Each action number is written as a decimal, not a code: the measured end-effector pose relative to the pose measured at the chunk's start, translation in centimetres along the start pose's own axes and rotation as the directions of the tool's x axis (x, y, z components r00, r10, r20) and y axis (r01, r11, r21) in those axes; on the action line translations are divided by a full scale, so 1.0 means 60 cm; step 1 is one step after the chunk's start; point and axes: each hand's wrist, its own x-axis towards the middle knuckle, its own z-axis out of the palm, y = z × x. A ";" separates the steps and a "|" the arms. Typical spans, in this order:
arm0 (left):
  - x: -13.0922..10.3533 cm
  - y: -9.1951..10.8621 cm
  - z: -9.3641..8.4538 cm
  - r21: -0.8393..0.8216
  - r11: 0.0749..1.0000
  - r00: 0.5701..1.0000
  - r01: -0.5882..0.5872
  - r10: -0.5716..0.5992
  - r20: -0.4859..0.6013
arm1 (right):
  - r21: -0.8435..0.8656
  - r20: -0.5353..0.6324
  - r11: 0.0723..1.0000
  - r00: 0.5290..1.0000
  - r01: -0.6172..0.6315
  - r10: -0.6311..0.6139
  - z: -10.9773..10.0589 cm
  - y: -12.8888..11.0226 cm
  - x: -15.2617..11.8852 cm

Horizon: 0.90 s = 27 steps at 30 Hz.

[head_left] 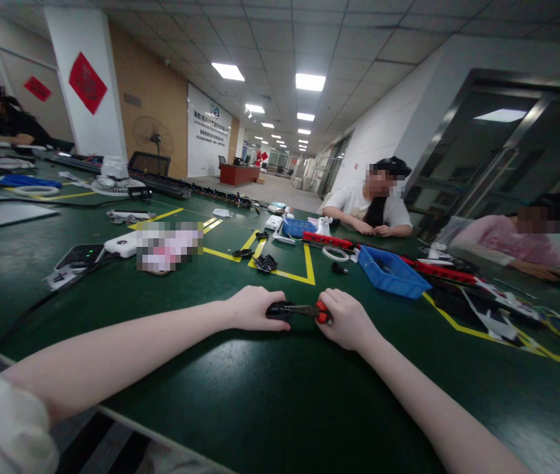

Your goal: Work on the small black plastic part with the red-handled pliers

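Observation:
Over the near middle of the green table, my left hand (253, 308) pinches a small black part (278, 310) between thumb and fingers. Its exact kind is hard to make out. Closed around red handles, my right hand (347, 320) holds long-nosed pliers (304, 309). The metal jaws point left and meet the black part; whether they grip it or only touch it I cannot tell. Just beyond my hands lie a cluster of black pieces (266, 263) and another black piece (243, 253), close to yellow tape lines.
A blue bin (392, 273) stands to the right, with a small dark object (339, 268) and a white tape roll (335, 254) nearby. Left are a phone (168, 249), a white device (129, 243) and a black cable (37, 304). Other people sit across the table and at both sides.

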 end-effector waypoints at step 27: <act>-0.001 0.007 -0.003 0.087 0.993 0.997 -0.079 0.079 0.006 | 0.070 -0.066 0.997 0.998 0.022 -0.018 0.006 0.002 -0.002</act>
